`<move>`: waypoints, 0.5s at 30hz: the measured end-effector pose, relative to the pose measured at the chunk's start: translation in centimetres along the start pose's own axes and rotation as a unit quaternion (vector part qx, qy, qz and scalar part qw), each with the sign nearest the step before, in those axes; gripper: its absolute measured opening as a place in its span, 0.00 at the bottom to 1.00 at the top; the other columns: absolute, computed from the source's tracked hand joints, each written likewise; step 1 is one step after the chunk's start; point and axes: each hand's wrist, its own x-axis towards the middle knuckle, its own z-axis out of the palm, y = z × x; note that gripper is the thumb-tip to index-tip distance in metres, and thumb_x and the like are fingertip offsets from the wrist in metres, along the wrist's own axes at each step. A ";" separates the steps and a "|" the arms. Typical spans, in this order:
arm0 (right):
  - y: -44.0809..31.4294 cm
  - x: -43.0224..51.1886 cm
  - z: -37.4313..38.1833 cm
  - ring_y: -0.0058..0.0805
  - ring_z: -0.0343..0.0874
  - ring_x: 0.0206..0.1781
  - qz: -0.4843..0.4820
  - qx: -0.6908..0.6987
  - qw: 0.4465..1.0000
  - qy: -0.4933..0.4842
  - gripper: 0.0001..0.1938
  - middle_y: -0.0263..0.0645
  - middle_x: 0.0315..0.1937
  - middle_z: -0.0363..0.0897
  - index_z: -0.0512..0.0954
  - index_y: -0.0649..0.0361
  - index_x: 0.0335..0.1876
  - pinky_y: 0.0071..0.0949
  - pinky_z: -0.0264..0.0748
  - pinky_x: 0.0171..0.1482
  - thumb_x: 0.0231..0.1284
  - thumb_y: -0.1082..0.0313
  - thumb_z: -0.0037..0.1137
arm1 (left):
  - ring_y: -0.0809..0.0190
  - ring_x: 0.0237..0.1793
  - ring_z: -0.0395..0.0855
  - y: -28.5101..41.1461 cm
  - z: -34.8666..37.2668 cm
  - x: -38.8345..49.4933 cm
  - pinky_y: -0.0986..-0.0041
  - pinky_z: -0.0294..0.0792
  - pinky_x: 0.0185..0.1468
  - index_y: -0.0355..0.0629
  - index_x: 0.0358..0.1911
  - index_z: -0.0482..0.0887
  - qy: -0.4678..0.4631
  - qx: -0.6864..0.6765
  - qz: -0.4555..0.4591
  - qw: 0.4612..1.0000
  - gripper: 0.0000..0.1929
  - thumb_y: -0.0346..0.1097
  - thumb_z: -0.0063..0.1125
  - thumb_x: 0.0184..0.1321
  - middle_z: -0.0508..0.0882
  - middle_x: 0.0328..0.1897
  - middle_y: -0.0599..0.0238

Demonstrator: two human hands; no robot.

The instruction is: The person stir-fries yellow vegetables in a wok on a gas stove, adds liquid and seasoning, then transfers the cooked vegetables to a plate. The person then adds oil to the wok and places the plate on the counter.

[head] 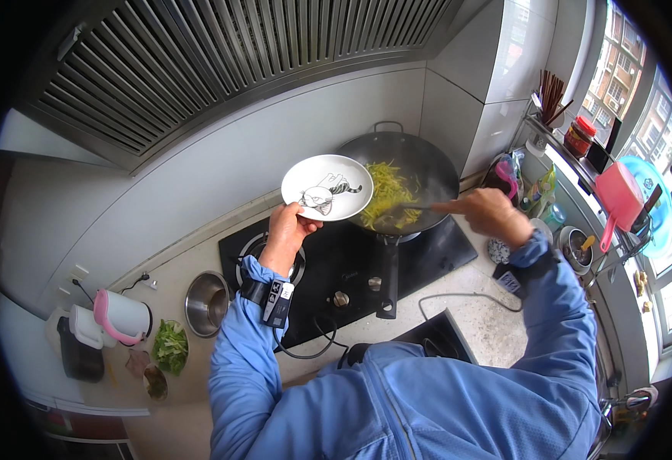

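My left hand (291,230) grips the near rim of a white plate (341,167) printed with a cartoon cat. Nothing lies on the plate, which is held over the left edge of a dark wok (439,155). Shredded yellow-green vegetables (390,178) fill the left part of the wok. My right hand (488,213) is closed around the handle of a spatula or ladle (422,206); its head is blurred and partly hidden among the shreds. The wok sits on the right burner of a black gas hob (336,259), its long handle (390,282) pointing towards me.
Left of the hob stand a steel bowl (206,302), a plate of chopped greens (170,348) and a pink-and-white kettle (123,316). A range hood (244,63) hangs above. On the right, a rack holds chopsticks (551,98), a red-lidded jar (579,137) and a pink pan (619,190).
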 end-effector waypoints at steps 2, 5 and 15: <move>-1.1 1.5 2.2 0.38 0.81 0.30 0.057 0.071 0.996 0.021 0.33 0.43 0.27 0.79 0.65 0.27 0.66 0.33 0.78 0.34 0.56 0.77 0.43 | 0.52 0.23 0.78 -0.1 0.0 0.0 0.71 0.68 0.24 0.26 0.45 0.72 -0.002 0.007 0.006 1.000 0.19 0.27 0.42 0.48 0.80 0.31 0.47; -0.6 3.7 5.2 0.41 0.80 0.28 0.067 0.123 0.982 0.130 0.34 0.45 0.25 0.78 0.63 0.27 0.67 0.37 0.76 0.31 0.57 0.78 0.43 | 0.52 0.23 0.78 0.1 -0.1 0.1 0.71 0.67 0.23 0.26 0.45 0.72 -0.013 0.018 0.010 1.000 0.19 0.27 0.41 0.48 0.80 0.32 0.47; -1.5 5.8 8.9 0.46 0.78 0.25 0.042 0.097 0.987 0.120 0.35 0.48 0.19 0.73 0.56 0.30 0.70 0.44 0.72 0.29 0.58 0.77 0.42 | 0.49 0.22 0.78 -1.0 -3.3 -1.7 0.68 0.71 0.25 0.25 0.39 0.73 0.004 -0.068 0.029 0.997 0.13 0.27 0.43 0.51 0.80 0.28 0.44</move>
